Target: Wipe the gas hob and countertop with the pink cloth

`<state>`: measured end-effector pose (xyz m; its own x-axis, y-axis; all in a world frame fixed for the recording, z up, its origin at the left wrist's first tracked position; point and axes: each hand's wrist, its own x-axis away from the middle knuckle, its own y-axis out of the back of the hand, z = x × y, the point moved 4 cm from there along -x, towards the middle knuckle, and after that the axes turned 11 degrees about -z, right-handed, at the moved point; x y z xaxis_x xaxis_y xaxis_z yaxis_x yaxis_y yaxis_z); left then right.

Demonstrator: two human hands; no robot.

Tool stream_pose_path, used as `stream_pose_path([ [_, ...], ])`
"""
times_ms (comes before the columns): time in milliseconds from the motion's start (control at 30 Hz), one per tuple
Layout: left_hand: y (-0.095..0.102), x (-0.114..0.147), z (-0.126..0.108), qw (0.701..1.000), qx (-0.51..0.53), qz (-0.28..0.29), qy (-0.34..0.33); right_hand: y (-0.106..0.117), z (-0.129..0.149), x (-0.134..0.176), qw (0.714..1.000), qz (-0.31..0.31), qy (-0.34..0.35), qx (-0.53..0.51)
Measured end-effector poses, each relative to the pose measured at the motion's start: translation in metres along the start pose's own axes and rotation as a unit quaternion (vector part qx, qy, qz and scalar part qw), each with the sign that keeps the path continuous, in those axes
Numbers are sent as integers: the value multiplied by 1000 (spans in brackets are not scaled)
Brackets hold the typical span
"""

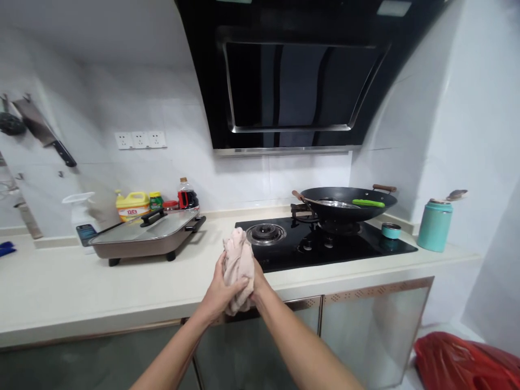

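While my hands [222, 290] [260, 283] clasp a cloth [239, 255] by the bench's [134, 290] front edge, I judge bunching underway; firm grip advised next.

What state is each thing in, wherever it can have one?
Cloth: bunched, held by left hand and right hand
Rectangular pan: glass lid on
Wok: uncovered, over right burner
Left burner: bare, no flame visible
Spray bottle: upright
Dark bottle: capped
Turquoise jar: upright
Cleaver: hanging
Right cabinet door: shut

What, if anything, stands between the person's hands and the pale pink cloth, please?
Nothing visible does: the left hand and the right hand both grasp the pale pink cloth directly, though it hides part of the right hand.
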<state>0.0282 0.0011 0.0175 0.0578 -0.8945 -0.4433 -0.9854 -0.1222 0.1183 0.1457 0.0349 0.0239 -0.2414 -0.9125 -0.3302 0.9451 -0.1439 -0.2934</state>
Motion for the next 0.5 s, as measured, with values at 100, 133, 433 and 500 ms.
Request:
stream_pose_path([
  [100,-2,-12,-6,999,5,0,32,32,8,-9,987,-46,63,137],
  [133,0,-17,-6,999,-19,-8,27,51,13,-11,978,-62,82,182],
  [433,-20,-47,-16,834,-529,91,-129,312,67,0,804,-223,154,529],
  [500,-25,-52,-23,823,-527,119,-174,362,64,3,708,-224,144,654],
])
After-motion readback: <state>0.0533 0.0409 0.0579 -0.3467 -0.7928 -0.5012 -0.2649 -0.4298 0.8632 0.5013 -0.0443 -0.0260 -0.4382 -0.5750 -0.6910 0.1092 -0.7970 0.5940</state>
